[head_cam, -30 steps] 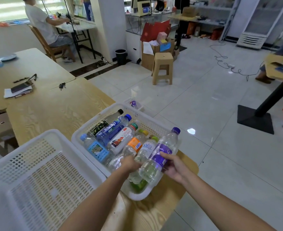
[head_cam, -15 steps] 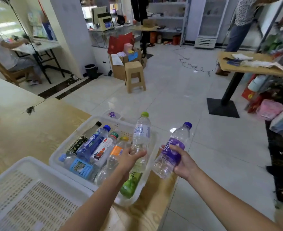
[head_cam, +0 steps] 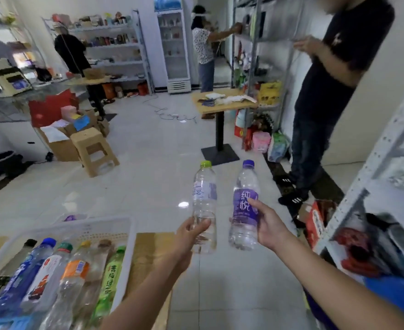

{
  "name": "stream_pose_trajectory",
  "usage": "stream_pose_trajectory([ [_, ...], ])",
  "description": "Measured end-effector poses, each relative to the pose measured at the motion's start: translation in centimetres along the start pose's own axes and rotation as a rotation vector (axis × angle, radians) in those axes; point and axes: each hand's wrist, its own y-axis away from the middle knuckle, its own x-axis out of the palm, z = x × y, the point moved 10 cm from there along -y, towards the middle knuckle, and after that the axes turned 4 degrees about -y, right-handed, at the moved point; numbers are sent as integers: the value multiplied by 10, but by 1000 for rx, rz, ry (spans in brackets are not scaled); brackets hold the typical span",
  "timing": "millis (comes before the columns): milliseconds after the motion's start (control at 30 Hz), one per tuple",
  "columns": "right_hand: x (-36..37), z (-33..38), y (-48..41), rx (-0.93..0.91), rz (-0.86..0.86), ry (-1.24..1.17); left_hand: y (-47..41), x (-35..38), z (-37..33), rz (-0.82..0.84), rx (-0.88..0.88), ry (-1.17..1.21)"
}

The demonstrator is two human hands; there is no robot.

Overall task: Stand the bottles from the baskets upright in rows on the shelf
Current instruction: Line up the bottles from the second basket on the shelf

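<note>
Purple-labelled bottle (head_cam: 240,206) upright, held in right grip (head_cam: 268,226), green-capped bottle (head_cam: 204,191) upright, held in left grip (head_cam: 189,236)

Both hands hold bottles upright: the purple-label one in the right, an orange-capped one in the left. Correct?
The head view shows the left hand holding a green-capped bottle, not an orange-capped one. The right hand does hold the purple-label bottle; both are upright.

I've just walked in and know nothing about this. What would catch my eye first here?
Two clear bottles are held upright in mid-air at the centre: the left hand grips a green-capped bottle, and the right hand grips a purple-labelled bottle. At lower left, a white basket holds a row of colourful bottles lying side by side. A white metal shelf stands at the right edge.
</note>
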Motion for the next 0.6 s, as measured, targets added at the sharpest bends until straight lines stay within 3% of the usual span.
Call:
stream_pose_trajectory([
  [333, -170, 112, 154, -459, -258, -103, 21, 265, -8, 732, -11, -117],
  [600, -263, 123, 316, -778, -664, -151, 91, 426, 13, 1173, -54, -285],
])
